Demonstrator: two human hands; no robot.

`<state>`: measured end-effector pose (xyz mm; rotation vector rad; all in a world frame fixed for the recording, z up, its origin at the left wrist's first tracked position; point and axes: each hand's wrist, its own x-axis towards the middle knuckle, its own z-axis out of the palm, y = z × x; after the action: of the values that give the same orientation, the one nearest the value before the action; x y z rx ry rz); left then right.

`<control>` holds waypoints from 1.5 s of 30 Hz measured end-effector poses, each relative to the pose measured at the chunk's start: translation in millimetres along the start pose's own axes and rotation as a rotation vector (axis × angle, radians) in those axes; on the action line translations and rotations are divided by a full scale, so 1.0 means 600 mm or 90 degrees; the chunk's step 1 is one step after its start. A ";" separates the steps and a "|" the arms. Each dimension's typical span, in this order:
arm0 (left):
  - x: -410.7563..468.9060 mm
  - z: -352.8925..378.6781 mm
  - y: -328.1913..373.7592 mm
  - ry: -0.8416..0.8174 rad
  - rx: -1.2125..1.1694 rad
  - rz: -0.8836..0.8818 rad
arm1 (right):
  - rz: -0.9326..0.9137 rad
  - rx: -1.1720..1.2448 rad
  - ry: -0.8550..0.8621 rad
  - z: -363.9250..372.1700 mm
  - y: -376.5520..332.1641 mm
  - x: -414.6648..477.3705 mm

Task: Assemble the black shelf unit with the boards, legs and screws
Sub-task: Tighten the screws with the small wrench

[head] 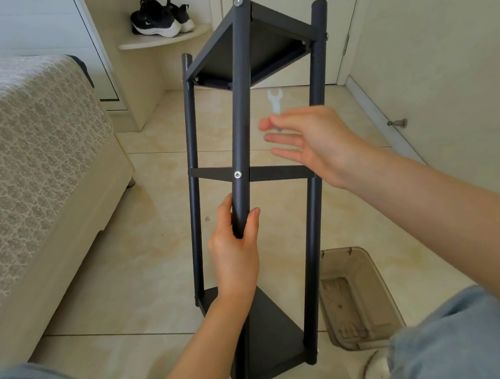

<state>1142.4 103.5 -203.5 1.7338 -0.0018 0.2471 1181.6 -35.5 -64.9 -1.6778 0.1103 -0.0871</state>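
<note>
The black shelf unit (311,244) stands tilted over the tiled floor, with three round legs and three triangular boards joined to them. Silver screw heads (237,174) show on the near leg. My left hand (235,249) grips the near leg (239,116) just below the middle board (280,172). My right hand (314,146) hovers with straight fingers beside the right leg (313,75), above the middle board, holding nothing. A small white flat wrench (275,100) lies on the floor beyond, partly hidden by my right fingers.
A bed (34,163) with a patterned cover fills the left. A brown translucent plastic bin (360,297) lies on the floor at the right of the unit. Black sneakers (160,18) sit on a corner shelf behind. A door with a floor stop (398,123) is at the right.
</note>
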 end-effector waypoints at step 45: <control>0.062 -0.017 -0.030 0.057 0.036 0.112 | 0.058 -0.165 0.033 0.085 0.150 -0.002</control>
<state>1179.7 121.7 -213.5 1.7787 -0.0830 0.4589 1184.7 5.3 -159.7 -1.9265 0.2456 -0.0492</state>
